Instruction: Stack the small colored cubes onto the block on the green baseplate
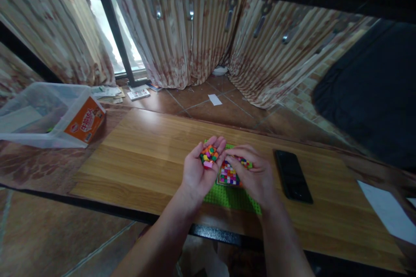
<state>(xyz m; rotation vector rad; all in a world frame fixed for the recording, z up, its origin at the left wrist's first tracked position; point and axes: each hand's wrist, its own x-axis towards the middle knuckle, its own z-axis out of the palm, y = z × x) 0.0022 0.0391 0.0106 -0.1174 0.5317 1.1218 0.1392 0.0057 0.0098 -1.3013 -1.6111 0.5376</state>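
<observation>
Above the tabletop (146,156), loose bricks (209,155) cradled in the uncurled left grip (199,174) could be spilled by tilting; whether the right grip (255,174) is closed cannot be told.

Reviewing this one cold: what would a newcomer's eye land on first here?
Probably the heap of small bright bricks in the upturned palm of the left hand, near the picture's middle. Just beside it, the right hand is at a multicoloured brick build over a green baseplate. Then, at the far left, the orange label on a translucent bin.
</observation>
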